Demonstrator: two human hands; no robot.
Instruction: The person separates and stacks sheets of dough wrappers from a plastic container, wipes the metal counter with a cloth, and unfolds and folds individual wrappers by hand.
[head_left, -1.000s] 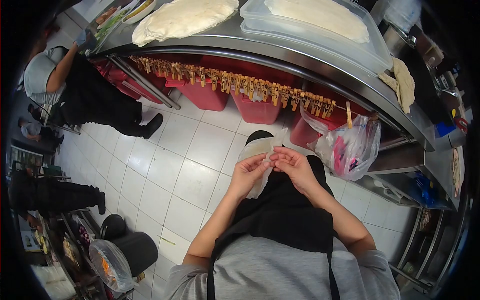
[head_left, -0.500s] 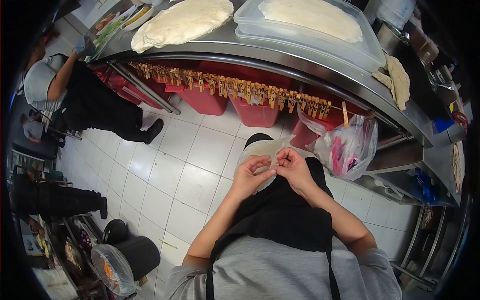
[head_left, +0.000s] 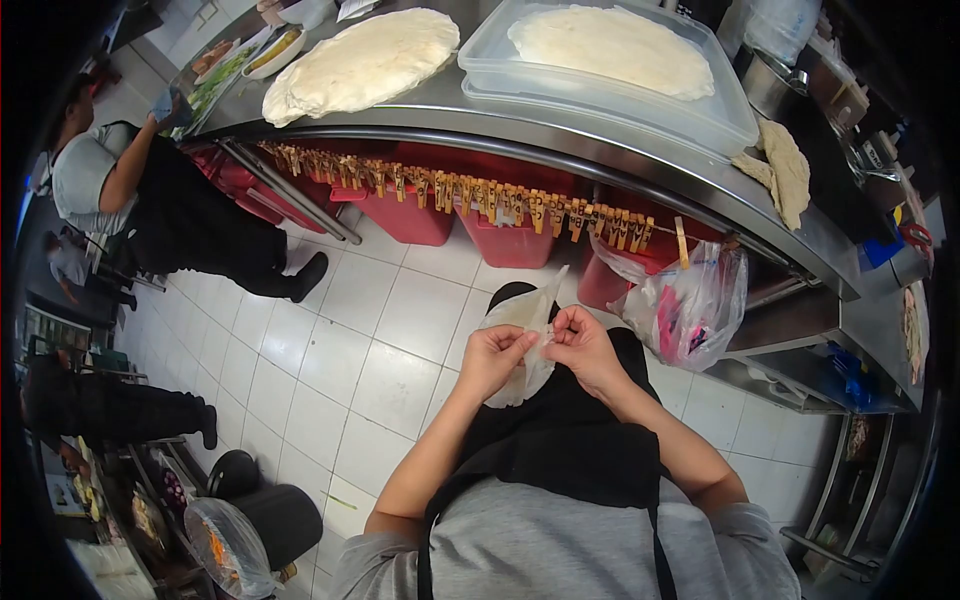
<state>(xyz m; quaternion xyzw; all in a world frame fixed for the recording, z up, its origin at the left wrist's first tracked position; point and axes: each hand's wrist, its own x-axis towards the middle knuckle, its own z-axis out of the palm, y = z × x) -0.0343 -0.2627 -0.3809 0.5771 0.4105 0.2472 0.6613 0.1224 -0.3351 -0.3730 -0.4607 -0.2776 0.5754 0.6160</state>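
Whitish, see-through film (head_left: pixel 535 378) is bunched between the person's two bare hands, in front of the black apron (head_left: pixel 560 460) and above the floor (head_left: pixel 385 385) of pale tiles. Whether it is a bag or a single sheet is hard to tell. One end rises to a point beyond the fingers, and the rest spreads out below and beside the left hand (head_left: pixel 497 360). That hand pinches the film between thumb and curled fingers. Just beside it, the right hand (head_left: pixel 582 350) also has its thumb and fingertips drawn together on a gathered bit of the same film; the fingertips of the two hands are close together.

Past the hands runs a steel desk (head_left: pixel 420 122). On it lie a broad, flat piece of dough (head_left: pixel 365 65) and, to the right, a clear plastic tub (head_left: pixel 610 112) with a second slab (head_left: pixel 612 52) inside. A beige cloth (head_left: pixel 785 172) drapes near the tub's corner. Wooden pegs (head_left: pixel 480 200), many with dark lettering, hang in a long row under the front edge, with red bins (head_left: pixel 402 212) behind and below them. At the row's right end hangs a clear bag (head_left: pixel 695 310) with something pink in it. Well apart at the left, a co-worker (head_left: pixel 95 170) stands at the desk's far end.
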